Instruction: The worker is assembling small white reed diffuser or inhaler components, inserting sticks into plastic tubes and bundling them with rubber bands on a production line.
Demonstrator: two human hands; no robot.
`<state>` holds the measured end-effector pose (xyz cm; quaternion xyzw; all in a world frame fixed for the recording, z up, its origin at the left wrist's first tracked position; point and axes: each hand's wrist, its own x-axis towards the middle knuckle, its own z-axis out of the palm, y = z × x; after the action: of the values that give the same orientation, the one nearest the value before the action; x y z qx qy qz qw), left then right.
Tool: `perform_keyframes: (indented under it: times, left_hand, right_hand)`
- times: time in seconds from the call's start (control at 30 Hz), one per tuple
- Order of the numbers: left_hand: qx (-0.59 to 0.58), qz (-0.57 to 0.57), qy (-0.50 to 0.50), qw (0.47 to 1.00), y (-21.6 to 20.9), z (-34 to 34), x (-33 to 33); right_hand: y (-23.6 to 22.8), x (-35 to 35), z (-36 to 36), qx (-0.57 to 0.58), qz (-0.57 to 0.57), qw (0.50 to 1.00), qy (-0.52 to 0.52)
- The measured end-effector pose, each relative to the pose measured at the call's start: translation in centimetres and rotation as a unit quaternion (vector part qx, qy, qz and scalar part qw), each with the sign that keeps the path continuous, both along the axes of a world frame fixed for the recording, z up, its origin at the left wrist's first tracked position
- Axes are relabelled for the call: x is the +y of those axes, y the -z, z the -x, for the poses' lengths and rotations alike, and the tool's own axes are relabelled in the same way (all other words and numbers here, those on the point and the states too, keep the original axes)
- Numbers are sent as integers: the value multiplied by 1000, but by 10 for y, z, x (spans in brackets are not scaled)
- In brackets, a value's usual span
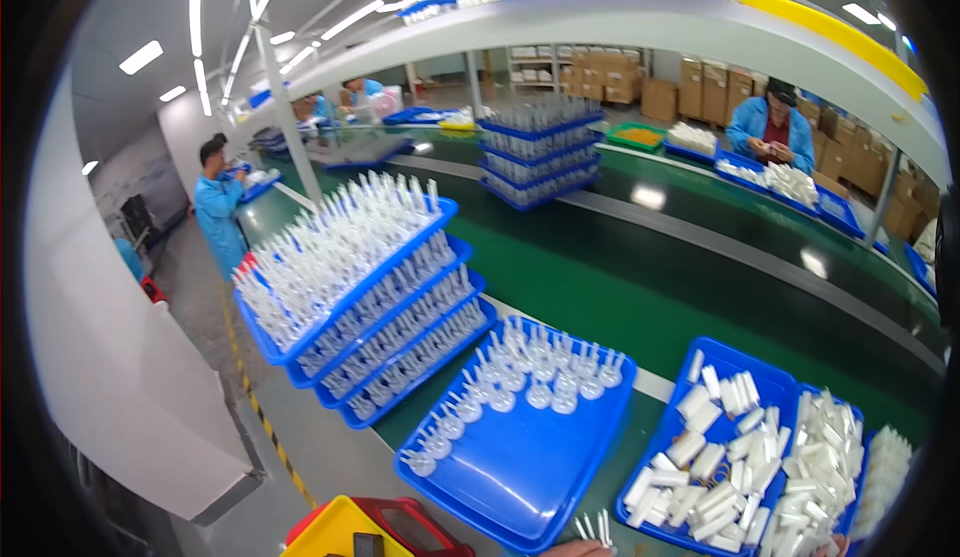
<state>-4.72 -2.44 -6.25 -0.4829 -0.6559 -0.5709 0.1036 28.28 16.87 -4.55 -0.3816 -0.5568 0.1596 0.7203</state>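
At the lower edge, only the top of my left hand (578,550) shows, closed around a piece with thin white prongs (596,528) that stick upward. It is just below the near corner of a blue tray (500,477). Clear round-based pieces with upright prongs (500,397) stand in rows along that tray's far and left sides. A sliver of my right hand (836,545) shows at the bottom right, beside a heap of white plastic parts (820,467); its fingers are mostly cut off. Left of that heap, another blue tray (655,437) holds loose white block-like parts (715,497).
Stacked blue trays (365,412) full of pronged pieces stand at left; a similar stack (540,192) is farther off on the green conveyor (560,267). An overhead shelf (640,17) spans the line. A yellow-and-red container (350,527) sits lower left. Co-workers in blue (218,207) work nearby.
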Motion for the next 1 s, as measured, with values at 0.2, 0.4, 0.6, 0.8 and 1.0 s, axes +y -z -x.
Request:
perform_keyframes:
  times: [0.2, 0.4, 0.6, 0.8, 1.0]
  left_hand:
    - [-430, 1, 237, 871, -34, 7, -13]
    - [-326, 55, 348, 877, -83, 4, 20]
    - [-258, 67, 382, 885, -101, -5, 35]
    - [-277, 112, 398, 868, -103, -11, 39]
    - [-293, 66, 389, 871, -94, -8, 28]
  right_hand:
    - [-64, 6, 37, 65, 44, 990, -117]
    - [-93, -23, 137, 91, 246, 895, -361]
    - [-97, -27, 174, 246, 399, 698, -541]
    - [-92, -30, 172, 286, 441, 666, -530]
    - [-78, -27, 162, 3, 194, 866, -462]
